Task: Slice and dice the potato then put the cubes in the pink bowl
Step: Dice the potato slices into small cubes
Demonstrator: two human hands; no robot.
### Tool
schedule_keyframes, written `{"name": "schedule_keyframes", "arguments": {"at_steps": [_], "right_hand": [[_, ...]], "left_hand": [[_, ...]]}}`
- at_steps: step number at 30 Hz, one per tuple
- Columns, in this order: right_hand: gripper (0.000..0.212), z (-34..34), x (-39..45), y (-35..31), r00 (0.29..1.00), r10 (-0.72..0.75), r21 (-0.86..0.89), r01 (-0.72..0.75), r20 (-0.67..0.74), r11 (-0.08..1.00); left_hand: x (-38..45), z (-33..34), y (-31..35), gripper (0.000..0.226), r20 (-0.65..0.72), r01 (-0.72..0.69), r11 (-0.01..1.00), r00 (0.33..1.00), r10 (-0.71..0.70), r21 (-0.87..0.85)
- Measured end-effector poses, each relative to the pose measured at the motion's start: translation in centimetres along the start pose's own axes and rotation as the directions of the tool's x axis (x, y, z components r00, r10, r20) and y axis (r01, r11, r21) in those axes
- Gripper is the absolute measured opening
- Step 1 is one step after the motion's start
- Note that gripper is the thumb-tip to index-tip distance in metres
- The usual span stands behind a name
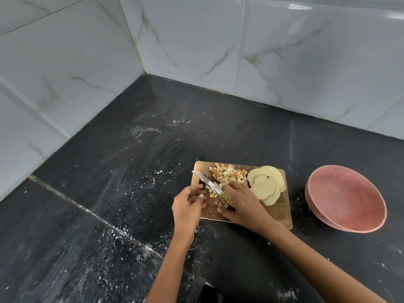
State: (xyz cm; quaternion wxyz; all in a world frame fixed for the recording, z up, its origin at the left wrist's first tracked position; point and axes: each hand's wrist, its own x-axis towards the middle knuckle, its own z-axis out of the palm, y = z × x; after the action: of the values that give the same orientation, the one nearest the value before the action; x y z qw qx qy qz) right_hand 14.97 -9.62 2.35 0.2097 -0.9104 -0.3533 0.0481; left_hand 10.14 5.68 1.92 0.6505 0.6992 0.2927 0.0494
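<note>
around and under your hands you see a black stone counter point(131, 204), dusted with pale specks and smears. a light seam point(87, 211) crosses it left of your left hand. beyond your hands, white marbled wall tiles point(196, 40) meet in a corner.

A home kitchen corner, where I'm cutting up food.

My bench point(153, 149) is dark speckled stone, dusted with white flecks, meeting glossy white marble-look wall tiles point(284, 51) in a corner. A wooden cutting board point(282, 208) sits on it with diced potato cubes point(227, 173), potato slices point(265, 184), a small knife point(209, 183), and a pink bowl point(345, 197) beside it.
</note>
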Motion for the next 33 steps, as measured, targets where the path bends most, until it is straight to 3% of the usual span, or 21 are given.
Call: {"name": "schedule_keyframes", "arguments": {"at_steps": [4, 8, 11, 19, 22, 27, 29, 31, 33], "right_hand": [[0.014, -0.5, 1.3, 0.5, 0.993, 0.072, 0.042, -0.069, -0.093, 0.997], [0.013, -0.9, 2.4, 0.9, 0.954, 0.226, 0.128, -0.203, -0.197, 0.971], [0.021, -1.4, 2.5, 1.3, 0.919, 0.315, 0.232, -0.261, -0.237, 0.937], [0.018, -1.1, 0.9, 1.3, 0.879, 0.424, 0.282, -0.360, -0.217, 0.889], [0.028, -1.2, 0.2, 1.1, 0.861, 0.484, 0.271, -0.434, -0.156, 0.859], [0.025, -2.2, -0.7, 0.7, 0.849, 0.518, 0.201, -0.493, -0.101, 0.847], [0.022, -2.4, -1.0, 0.6, 0.849, 0.520, 0.190, -0.498, -0.092, 0.846], [0.022, -2.7, -1.2, 0.4, 0.842, 0.535, 0.174, -0.517, -0.075, 0.838], [0.027, -2.8, -1.3, 0.4, 0.839, 0.541, 0.140, -0.529, -0.061, 0.837]], "left_hand": [[0.5, -0.7, 0.1, 0.025, -0.020, -0.223, 0.918, 0.970, 0.243, 0.329], [1.8, -0.6, -0.1, 0.025, 0.091, -0.346, 0.655, 0.916, 0.391, 0.672], [3.3, -0.4, 0.4, 0.023, 0.187, -0.387, 0.467, 0.889, 0.419, 0.795], [5.8, 0.5, 2.1, 0.031, 0.400, -0.465, 0.103, 0.839, 0.368, 0.879], [6.2, 1.0, 2.1, 0.028, 0.528, -0.515, -0.139, 0.770, 0.358, 0.846], [6.2, 0.6, 1.4, 0.022, 0.701, -0.565, -0.427, 0.644, 0.306, 0.706], [6.2, 0.1, 1.3, 0.030, 0.722, -0.554, -0.473, 0.602, 0.341, 0.685], [6.4, 0.0, 1.3, 0.023, 0.700, -0.551, -0.432, 0.572, 0.427, 0.714], [6.4, 0.1, 2.0, 0.018, 0.603, -0.601, -0.193, 0.616, 0.508, 0.776]]}}
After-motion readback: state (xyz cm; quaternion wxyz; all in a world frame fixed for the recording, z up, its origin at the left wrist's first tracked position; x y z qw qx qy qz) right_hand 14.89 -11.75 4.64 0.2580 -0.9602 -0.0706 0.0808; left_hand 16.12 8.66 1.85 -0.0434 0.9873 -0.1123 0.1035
